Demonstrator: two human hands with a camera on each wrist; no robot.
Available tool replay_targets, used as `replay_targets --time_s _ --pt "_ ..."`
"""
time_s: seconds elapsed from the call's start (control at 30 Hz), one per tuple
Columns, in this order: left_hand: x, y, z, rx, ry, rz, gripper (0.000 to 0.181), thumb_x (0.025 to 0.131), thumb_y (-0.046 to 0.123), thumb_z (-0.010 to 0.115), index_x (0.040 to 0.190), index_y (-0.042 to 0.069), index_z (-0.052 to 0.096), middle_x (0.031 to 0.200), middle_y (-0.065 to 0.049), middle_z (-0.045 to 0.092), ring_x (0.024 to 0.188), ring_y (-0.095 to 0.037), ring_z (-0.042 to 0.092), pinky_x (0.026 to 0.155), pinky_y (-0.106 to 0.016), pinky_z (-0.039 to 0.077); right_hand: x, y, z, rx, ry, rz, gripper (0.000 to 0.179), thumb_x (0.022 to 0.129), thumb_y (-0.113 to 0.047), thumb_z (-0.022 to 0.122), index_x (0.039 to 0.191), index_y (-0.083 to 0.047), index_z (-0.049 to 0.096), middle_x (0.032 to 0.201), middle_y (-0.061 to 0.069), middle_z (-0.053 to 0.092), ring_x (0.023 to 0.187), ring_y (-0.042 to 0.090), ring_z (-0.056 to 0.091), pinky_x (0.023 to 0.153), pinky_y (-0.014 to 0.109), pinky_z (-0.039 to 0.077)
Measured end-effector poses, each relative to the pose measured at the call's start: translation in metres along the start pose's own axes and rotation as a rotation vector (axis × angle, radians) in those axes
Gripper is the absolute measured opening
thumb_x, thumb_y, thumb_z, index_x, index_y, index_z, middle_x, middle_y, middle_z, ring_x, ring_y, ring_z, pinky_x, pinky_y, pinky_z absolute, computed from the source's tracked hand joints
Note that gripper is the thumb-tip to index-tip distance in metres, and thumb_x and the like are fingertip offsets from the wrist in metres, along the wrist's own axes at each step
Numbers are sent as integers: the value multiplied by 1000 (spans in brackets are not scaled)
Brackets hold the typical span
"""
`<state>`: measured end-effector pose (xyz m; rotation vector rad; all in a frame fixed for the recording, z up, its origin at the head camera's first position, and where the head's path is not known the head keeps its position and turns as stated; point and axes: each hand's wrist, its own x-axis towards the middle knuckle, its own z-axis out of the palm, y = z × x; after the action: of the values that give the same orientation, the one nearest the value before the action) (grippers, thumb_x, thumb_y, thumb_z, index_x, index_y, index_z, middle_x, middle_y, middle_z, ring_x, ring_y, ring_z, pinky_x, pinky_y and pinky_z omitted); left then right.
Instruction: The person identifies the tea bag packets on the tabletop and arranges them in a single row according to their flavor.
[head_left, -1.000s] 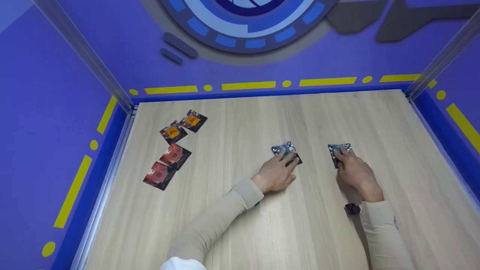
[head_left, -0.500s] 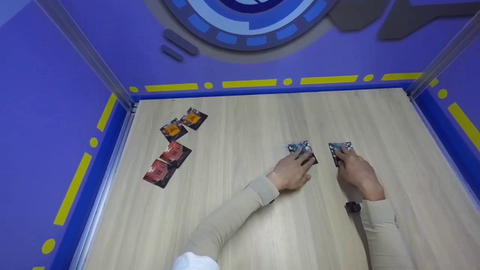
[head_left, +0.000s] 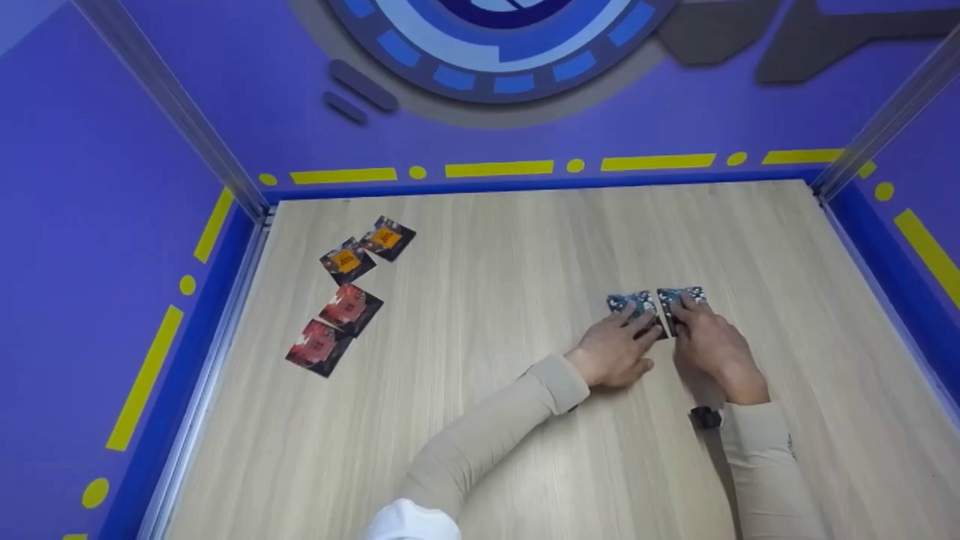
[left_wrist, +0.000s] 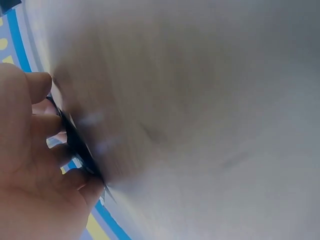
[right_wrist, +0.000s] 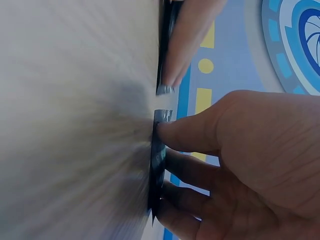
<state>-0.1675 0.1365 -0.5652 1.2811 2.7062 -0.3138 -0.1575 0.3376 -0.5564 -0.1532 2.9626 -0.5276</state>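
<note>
Two small square packets with a dark teal-and-white print lie flat on the wooden table, right of its middle. My left hand [head_left: 615,351] rests its spread, fairly straight fingers on the left packet [head_left: 622,301], covering part of it. The fingers of my right hand [head_left: 716,351] press on the right packet [head_left: 667,299]. A narrow gap separates the two packets. In the right wrist view, the thumb of my right hand [left_wrist: 30,165] side view is matched by the left wrist view, where fingertips touch the dark packet [left_wrist: 77,142] against the table.
At the left of the table [head_left: 480,247] lie two orange-and-dark packets [head_left: 387,238] and, nearer, two red-and-dark packets [head_left: 350,307]. Blue-purple walls [head_left: 510,142] with yellow marks enclose the back and sides.
My left hand has slid its packet rightward across the table, narrowing the gap to the right packet. My right hand and its packet have stayed in place.
</note>
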Motion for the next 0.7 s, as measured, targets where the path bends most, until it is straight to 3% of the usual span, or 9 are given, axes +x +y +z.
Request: replay_targets --time_s 0.2,0.7 --pt "3 3 1 -53 -6 -14 65 114 53 28 173 25 21 180 2 16 167 -27 16 134 -34 22 1 2 1 -11 1 -10 49 107 -7 50 154 6 50 163 35 38 141 64 43 105 75 45" --pt "5 2 0 -33 17 -24 64 114 55 29 172 29 21 180 5 17 166 -25 17 134 -37 23 1 4 -1 -12 -23 -27 51 107 -7 51 155 6 48 165 35 34 143 65 39 105 77 44"
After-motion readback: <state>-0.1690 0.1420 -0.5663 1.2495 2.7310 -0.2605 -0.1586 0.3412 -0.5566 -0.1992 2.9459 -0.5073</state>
